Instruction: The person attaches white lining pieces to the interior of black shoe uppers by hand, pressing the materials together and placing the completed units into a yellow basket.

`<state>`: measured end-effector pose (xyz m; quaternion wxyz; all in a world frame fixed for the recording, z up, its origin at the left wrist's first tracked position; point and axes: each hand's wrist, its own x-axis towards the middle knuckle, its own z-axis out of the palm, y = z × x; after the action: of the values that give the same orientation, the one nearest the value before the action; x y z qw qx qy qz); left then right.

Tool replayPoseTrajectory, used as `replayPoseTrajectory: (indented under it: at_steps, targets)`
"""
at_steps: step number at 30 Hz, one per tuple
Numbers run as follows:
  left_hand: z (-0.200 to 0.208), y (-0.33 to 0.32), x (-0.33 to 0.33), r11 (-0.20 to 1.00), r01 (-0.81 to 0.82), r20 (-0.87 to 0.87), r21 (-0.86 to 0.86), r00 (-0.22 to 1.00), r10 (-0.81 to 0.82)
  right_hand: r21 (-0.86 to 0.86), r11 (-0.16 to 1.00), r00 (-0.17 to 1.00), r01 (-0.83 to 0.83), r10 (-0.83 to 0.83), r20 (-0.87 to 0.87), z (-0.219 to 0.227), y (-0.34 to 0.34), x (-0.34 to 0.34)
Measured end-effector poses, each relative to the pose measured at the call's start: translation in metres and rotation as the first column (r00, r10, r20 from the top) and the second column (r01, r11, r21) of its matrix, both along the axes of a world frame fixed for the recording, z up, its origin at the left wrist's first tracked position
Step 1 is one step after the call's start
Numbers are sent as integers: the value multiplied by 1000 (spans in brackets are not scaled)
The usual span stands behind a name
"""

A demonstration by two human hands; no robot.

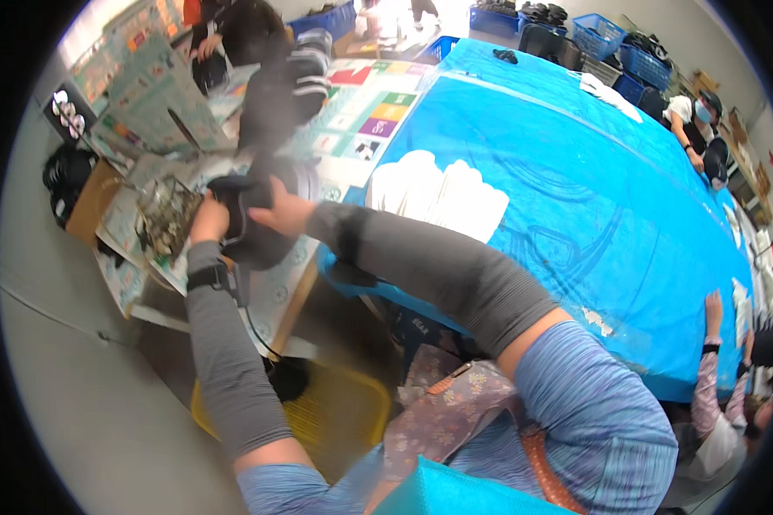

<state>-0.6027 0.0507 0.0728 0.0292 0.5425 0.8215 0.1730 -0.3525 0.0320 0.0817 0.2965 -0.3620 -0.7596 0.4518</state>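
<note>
At the left table, my left hand (pixel 209 219) and my right hand (pixel 283 210) are both closed on a dark cap (pixel 262 246), one hand at each side of it. Motion smears the cap, so its finer shape is hard to read. Just beyond it rises a blurred stack of dark caps (pixel 311 77) on the patterned tabletop (pixel 343 129). Beside my left hand lies a heap of small brownish and clear pieces (pixel 165 215), too small to name. White pieces with rounded ends (pixel 438 193) lie layered to the right of my right hand.
A large table under a blue sheet (pixel 593 215) fills the right. Below my arms stands a yellow basket (pixel 343 421). Co-workers sit at the right edge; another person (pixel 240 34) works at the far left. Blue crates (pixel 597 34) line the back.
</note>
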Motion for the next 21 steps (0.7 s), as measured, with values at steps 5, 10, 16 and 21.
replayPoseTrajectory:
  at_steps: [5, 10, 16, 21]
  targets:
    - [-1, -53, -19, 996, -93, 24, -9, 995, 93, 198, 883, 901, -425, 392, 186, 8, -52, 121]
    - [5, -44, 19, 978, -86, -227, 192, 965, 129, 170, 957, 966, -233, 208, 153, 41, -82, 323]
    - [45, -83, -21, 795, -66, 187, 603, 980, -61, 151, 904, 913, 399, -407, 26, 40, -128, 504]
    - [118, -102, 85, 568, -28, 152, 823, 973, -172, 139, 717, 730, 683, -674, -113, 15, -167, 588]
